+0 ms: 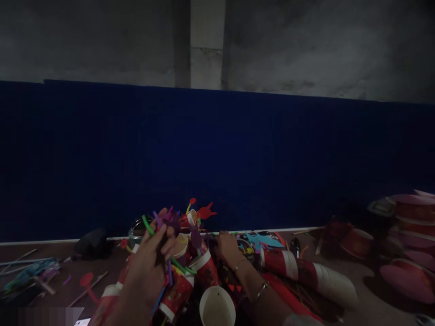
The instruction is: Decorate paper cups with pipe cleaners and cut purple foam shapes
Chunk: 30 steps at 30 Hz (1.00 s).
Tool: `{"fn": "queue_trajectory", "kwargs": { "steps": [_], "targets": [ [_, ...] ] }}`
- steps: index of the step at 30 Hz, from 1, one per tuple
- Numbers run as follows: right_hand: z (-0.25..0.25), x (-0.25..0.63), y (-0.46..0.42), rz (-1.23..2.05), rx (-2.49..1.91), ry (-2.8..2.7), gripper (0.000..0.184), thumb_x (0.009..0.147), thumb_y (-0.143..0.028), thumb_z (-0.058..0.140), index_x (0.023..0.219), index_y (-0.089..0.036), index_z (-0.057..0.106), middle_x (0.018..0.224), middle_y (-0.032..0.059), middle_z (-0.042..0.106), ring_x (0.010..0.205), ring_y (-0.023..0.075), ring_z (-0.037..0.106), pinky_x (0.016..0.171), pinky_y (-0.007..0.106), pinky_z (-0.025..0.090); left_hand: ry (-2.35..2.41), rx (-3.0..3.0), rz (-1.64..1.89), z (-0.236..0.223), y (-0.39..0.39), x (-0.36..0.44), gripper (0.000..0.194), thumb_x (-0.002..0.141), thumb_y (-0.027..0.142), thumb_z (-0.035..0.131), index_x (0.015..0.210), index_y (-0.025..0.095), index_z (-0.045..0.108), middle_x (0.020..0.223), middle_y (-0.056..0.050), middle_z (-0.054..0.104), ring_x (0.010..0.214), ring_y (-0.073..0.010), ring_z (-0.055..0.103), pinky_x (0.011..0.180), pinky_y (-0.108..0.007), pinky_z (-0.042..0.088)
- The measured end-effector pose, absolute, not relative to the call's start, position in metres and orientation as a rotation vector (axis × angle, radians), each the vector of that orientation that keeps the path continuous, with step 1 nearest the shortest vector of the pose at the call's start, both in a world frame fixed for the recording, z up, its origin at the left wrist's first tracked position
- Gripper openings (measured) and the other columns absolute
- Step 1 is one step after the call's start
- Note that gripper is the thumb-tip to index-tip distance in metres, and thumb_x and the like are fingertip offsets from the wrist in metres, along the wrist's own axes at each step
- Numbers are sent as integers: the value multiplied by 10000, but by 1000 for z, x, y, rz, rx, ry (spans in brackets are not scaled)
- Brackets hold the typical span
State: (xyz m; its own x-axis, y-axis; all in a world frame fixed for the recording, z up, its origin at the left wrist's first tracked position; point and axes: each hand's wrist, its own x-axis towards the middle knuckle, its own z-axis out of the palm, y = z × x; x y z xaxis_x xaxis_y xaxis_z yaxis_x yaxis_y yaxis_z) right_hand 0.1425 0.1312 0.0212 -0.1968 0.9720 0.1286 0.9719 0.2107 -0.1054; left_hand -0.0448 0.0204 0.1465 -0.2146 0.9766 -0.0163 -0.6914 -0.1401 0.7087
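Note:
My left hand [158, 242] is closed around a few drinking straws [148, 225], green and purple, which stick out above and below the fingers. My right hand [227, 245] reaches into the pile beyond the cups; its fingers point down and are mostly hidden. Between the hands stand red-and-white paper cups [207, 270], some with coloured cut-out shapes on straws. A white-insided paper cup [217, 308] opens toward me at the bottom. Behind, a red cut-out [206, 211] rises from a cup. Blue cut-out shapes [265, 240] lie right of my right hand.
Stacked paper cups [307, 271] lie sideways at the right. Farther right are piled pink and red round containers [408, 253], blurred. Sticks and coloured scraps [32, 276] lie at the left beside a black object [91, 244]. A dark blue panel [217, 158] stands behind the table.

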Motion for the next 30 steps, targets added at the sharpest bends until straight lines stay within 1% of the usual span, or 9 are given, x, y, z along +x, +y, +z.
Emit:
{"fn": "queue_trajectory", "kwargs": {
  "steps": [2, 7, 12, 15, 17, 19, 23, 26, 30],
  "targets": [
    [27, 150, 128, -11, -1857, -2258, 147, 786, -177, 540, 813, -149, 682, 938, 115, 652, 974, 249, 541, 820, 359, 372, 708, 528, 1604, 140, 23, -33, 114, 781, 59, 517, 744, 139, 588, 596, 11, 500, 385, -18, 333, 342, -122, 297],
    [40, 171, 122, -8, -1857, -2113, 213, 778, -167, 486, 777, -210, 695, 920, 68, 676, 964, 228, 531, 794, 327, 322, 649, 578, 1520, 131, 26, -21, 138, 794, 97, 536, 914, 155, 573, 613, 26, 483, 403, -23, 328, 351, -123, 281],
    [41, 185, 120, 61, -1929, -1948, 204, 763, -195, 500, 743, -215, 702, 902, 53, 701, 947, 224, 555, 773, 301, 331, 676, 555, 1517, 131, 26, -19, 126, 809, 87, 509, 907, 139, 570, 601, 27, 479, 399, -26, 334, 348, -129, 289],
    [40, 192, 120, 169, -1978, -1863, 202, 770, -248, 507, 763, -222, 707, 810, 33, 718, 807, 193, 613, 665, 256, 364, 700, 473, 1487, 132, 25, -15, 165, 831, 87, 466, 947, 127, 576, 596, 18, 492, 405, -41, 377, 358, -145, 343],
    [41, 196, 118, 237, -1989, -1836, 205, 775, -277, 509, 777, -227, 709, 725, 15, 717, 688, 167, 627, 584, 232, 363, 726, 420, 1473, 131, 25, -12, 186, 836, 68, 448, 959, 122, 577, 624, -6, 532, 439, -57, 451, 400, -161, 411],
    [44, 200, 113, 249, -1992, -1815, 210, 781, -281, 505, 755, -224, 705, 702, 20, 714, 661, 164, 630, 569, 230, 360, 760, 385, 1469, 128, 26, -9, 190, 827, 42, 456, 952, 120, 577, 678, -36, 583, 508, -78, 538, 481, -184, 482],
    [52, 206, 98, 175, -2007, -1780, 201, 773, -205, 502, 669, -191, 674, 730, 91, 708, 747, 224, 635, 673, 292, 358, 753, 306, 1420, 120, 29, -5, 197, 811, 24, 482, 954, 135, 562, 787, -69, 640, 654, -127, 637, 670, -281, 548],
    [59, 209, 86, 172, -1997, -1753, 191, 779, -127, 460, 718, -142, 640, 708, 143, 686, 744, 258, 633, 694, 335, 356, 716, 286, 1414, 112, 31, -2, 194, 817, 38, 491, 958, 153, 557, 836, -74, 659, 724, -147, 660, 740, -330, 543],
    [71, 198, 65, 324, -1828, -1763, 187, 849, -210, 398, 809, -159, 573, 706, 69, 664, 668, 182, 617, 599, 254, 386, 672, 304, 1430, 102, 34, 2, 180, 827, 63, 491, 956, 174, 551, 843, -77, 683, 794, -182, 672, 785, -376, 530]
  ]
}}
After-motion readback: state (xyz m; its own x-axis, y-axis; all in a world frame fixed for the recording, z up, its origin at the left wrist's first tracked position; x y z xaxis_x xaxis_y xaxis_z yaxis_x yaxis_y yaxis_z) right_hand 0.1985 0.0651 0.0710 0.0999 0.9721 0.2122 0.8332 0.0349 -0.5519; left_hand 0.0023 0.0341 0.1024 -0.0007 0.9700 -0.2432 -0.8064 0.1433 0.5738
